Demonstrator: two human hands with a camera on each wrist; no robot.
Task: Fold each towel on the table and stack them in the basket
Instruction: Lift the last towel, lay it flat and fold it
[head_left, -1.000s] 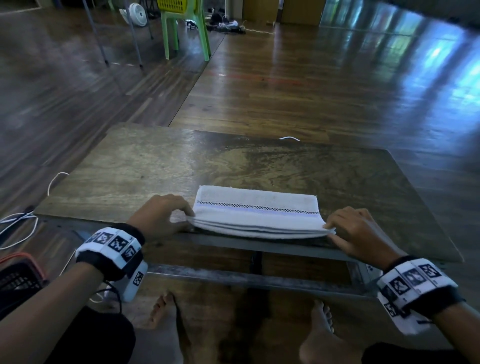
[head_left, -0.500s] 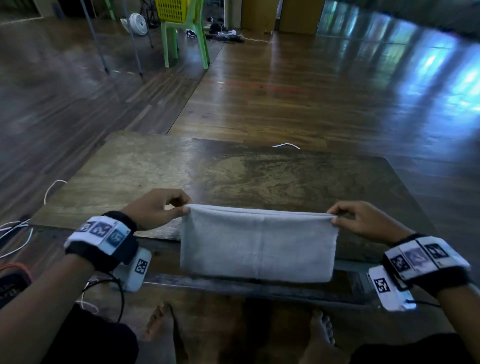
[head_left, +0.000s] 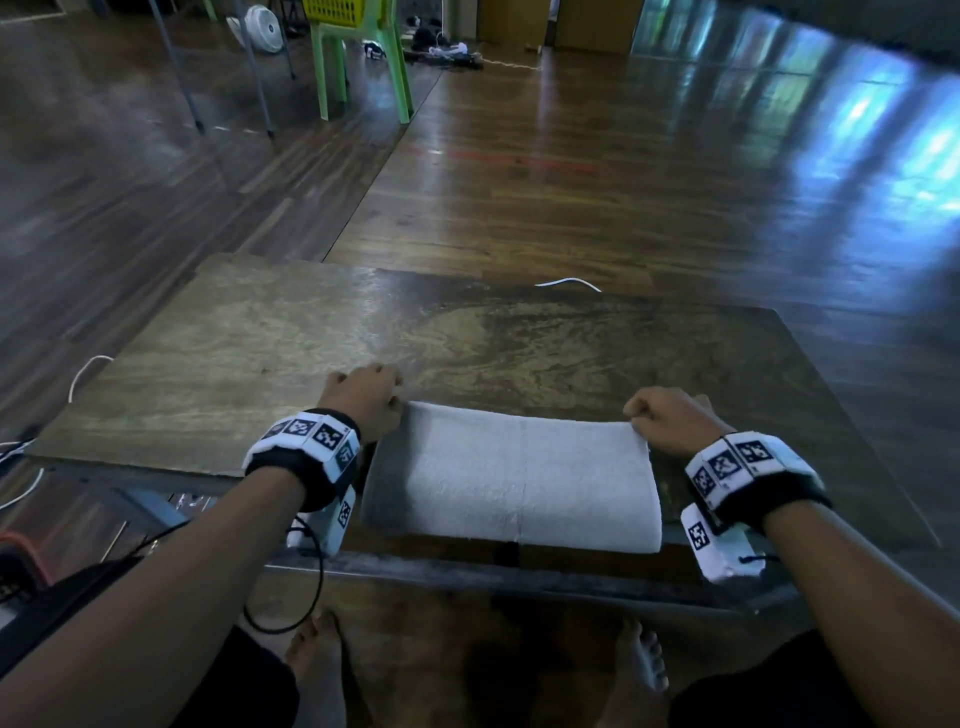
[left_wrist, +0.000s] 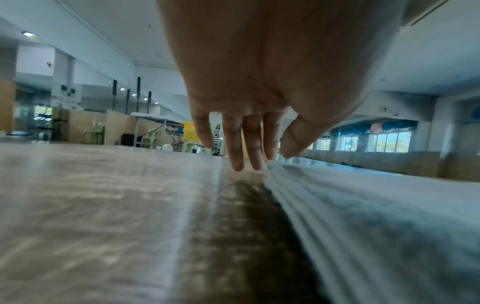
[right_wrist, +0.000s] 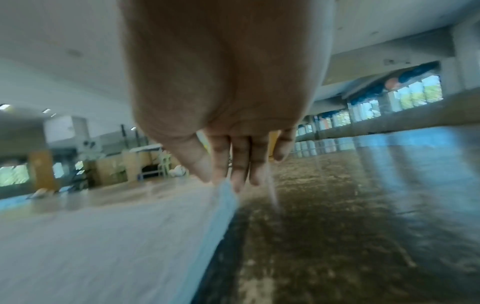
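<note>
Lower left of the head view: an orange-rimmed dark basket (head_left: 18, 564) shows only as a corner, beside the table (head_left: 249, 358); its contents cannot be told.

Left of centre: the left hand (head_left: 363, 402) sits at the far left corner of the white towel (head_left: 511, 475). In the left wrist view the thumb and forefinger close on the corner while the other fingers (left_wrist: 235, 150) point down toward the wood.

Centre: the towel, already folded to a band, lies along the near table edge, its front part overhanging.

Right: the right hand (head_left: 670, 421) pinches the far right corner likewise; the remaining fingers hang loose.

Judgement: a fold is in hand. To do it well, both corners should travel level and together, edges matched, then the crease pressed flat.
</note>
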